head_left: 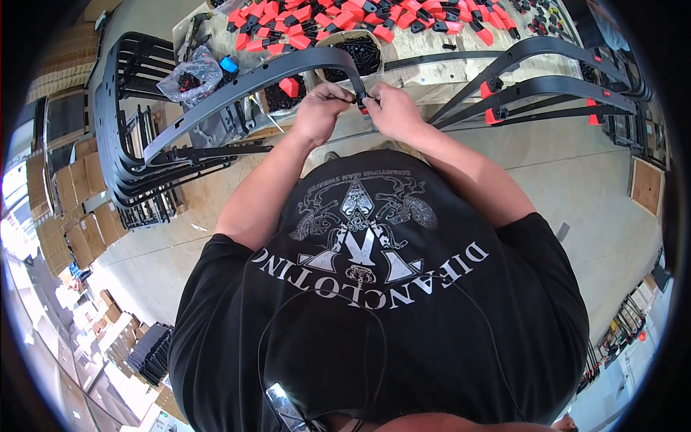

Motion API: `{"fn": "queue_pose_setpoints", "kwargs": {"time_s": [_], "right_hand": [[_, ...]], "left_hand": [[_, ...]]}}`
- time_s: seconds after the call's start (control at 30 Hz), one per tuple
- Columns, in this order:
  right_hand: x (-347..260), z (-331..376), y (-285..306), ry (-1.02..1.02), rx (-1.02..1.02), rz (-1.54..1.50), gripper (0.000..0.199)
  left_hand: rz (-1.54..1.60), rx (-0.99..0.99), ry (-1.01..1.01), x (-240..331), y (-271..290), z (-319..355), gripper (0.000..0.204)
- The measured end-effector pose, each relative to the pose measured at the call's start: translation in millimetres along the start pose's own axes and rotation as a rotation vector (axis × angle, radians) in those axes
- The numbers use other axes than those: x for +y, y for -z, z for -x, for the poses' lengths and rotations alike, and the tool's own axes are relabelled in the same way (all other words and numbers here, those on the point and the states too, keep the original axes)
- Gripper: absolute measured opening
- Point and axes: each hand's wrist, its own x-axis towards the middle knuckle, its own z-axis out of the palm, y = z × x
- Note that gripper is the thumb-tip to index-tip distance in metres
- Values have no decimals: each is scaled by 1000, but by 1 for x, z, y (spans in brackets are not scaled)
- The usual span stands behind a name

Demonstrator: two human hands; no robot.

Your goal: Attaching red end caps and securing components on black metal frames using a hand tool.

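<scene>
A curved black metal bar (266, 70) arches across in front of me, its bent end coming down between my two hands. My left hand (322, 111) is closed, fingertips pinched together at the left side of that end; whatever they hold is hidden. From the other side my right hand (393, 112) grips the bar's end, thumb and fingers pressed on it. A small red piece (363, 109) shows at the end, just by my right thumb, partly covered.
A worktable (425, 70) beyond my hands carries a heap of red-and-black plastic parts (317, 21) and a box of small black pieces (354, 59). More curved black bars (133, 137) stand at left; bars with red pieces (533, 93) lie at right. Cardboard boxes (75, 187) are stacked far left.
</scene>
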Motion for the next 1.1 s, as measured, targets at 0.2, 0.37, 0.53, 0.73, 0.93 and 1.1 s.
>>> {"fn": "queue_pose_setpoints", "kwargs": {"time_s": [0.2, 0.37, 0.53, 0.73, 0.93, 1.1], "right_hand": [[-2, 1, 1, -17, 7, -7, 26], [2, -2, 0, -8, -27, -12, 26], [7, -1, -3, 25, 18, 11, 26], [4, -2, -3, 28, -16, -20, 25], [7, -2, -3, 33, 6, -41, 26], [28, 8, -4, 21, 44, -208, 36]], "left_hand": [[-697, 220, 279, 12, -18, -4, 35], [-231, 77, 441, -14, -2, -5, 24], [-262, 100, 267, -1, -7, 5, 15], [-236, 10, 459, 0, -6, -6, 30], [-1329, -146, -358, 17, -9, 7, 25], [-1516, -77, -363, 38, 10, -2, 25]]}}
